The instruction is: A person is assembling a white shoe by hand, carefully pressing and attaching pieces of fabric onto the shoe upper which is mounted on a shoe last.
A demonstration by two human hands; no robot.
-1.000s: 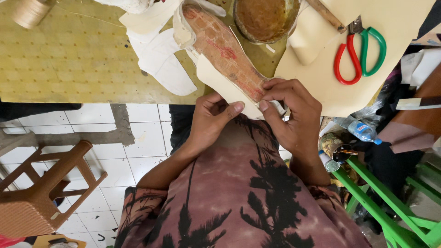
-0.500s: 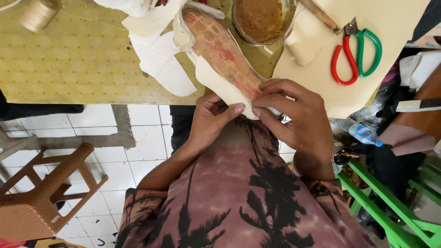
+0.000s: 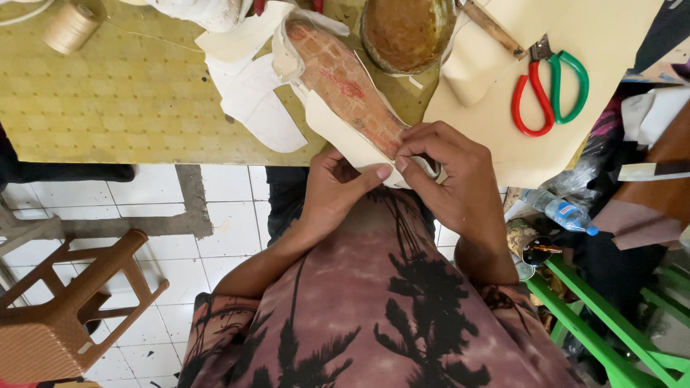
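Cream leather wraps the heel end of a long reddish-brown shoe sole (image 3: 352, 90), pinched there by the left hand (image 3: 336, 188) and right hand (image 3: 447, 176), fingertips meeting. The sole's long axis runs away up-left across the yellow perforated table (image 3: 108, 93); red-and-green scissors (image 3: 550, 86) lie beyond the right hand.
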